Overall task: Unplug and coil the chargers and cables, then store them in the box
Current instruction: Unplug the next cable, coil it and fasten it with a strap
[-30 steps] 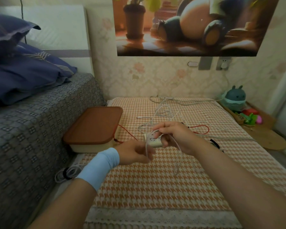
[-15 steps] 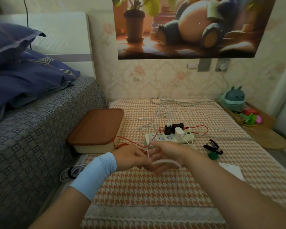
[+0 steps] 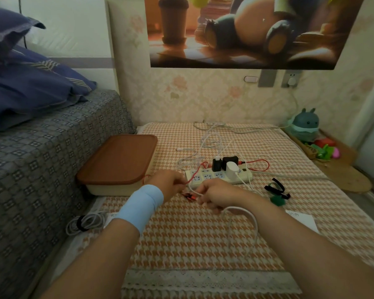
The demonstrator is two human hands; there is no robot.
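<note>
Left hand is curled tight, pinching the red cable where it comes off the strip, and right hand is closed round a loop of white cable that droops under the wrist. The red plug end sits right between the two hands; which fingers actually have it, I cannot tell.

So where does the task stand? Early, I'd say. At one o'clock from the hands, touching distance, the power strip carries three chargers, two black and one white, all plugged in. Beyond it at twelve o'clock, a tangle of white leads lies loose on the checked cover, nothing coiled there.

One piece looks finished: at eight o'clock, low beside the bed, a bundled white cable sits wrapped in a dark tie, but outside the box. The box itself is at ten o'clock, brown lid on. Spare black straps wait at three o'clock.

Left to do, by my reckoning: unplug, coil, open the box, store everything.
</note>
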